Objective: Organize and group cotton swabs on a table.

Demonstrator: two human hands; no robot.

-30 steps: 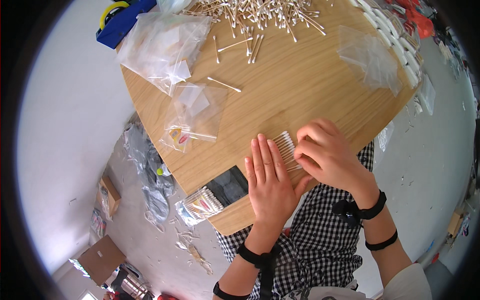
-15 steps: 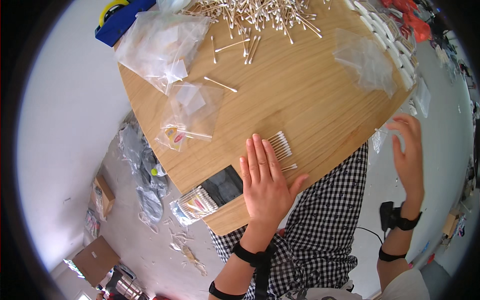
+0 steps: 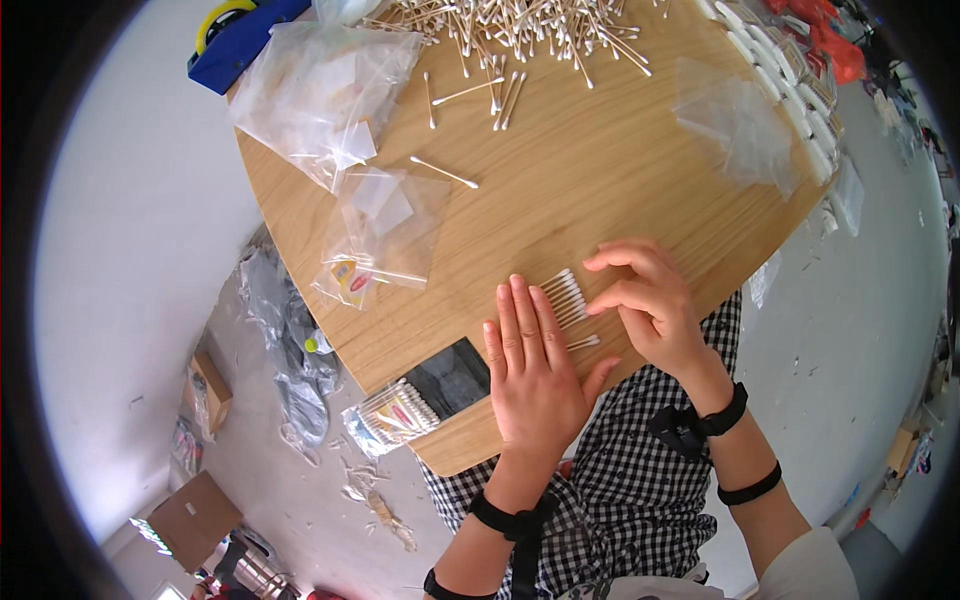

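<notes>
My left hand (image 3: 540,390) lies flat on the wooden table (image 3: 560,190), fingers stretched out, over a row of cotton swabs (image 3: 567,295). Their white tips stick out past its right side, and the rest is hidden under the palm. One swab (image 3: 584,342) pokes out a little apart from the row, near the thumb. My right hand (image 3: 655,305) hovers at those tips, index finger and thumb curved and spread, with nothing visible between them. Left of my left hand are a dark square pad (image 3: 450,375) and a clear packet of swabs (image 3: 395,413) at the table edge.
A large heap of loose swabs (image 3: 530,30) covers the far side. Clear plastic bags (image 3: 320,90) and a blue tape dispenser (image 3: 235,45) stand far left. Another clear bag (image 3: 735,130) and stacked white-ended bundles (image 3: 790,95) line the right edge. A single swab (image 3: 445,172) lies mid-table.
My right hand has come in from beyond the table's right edge to the swab tips beside my left hand. The left hand stays flat on the swabs.
</notes>
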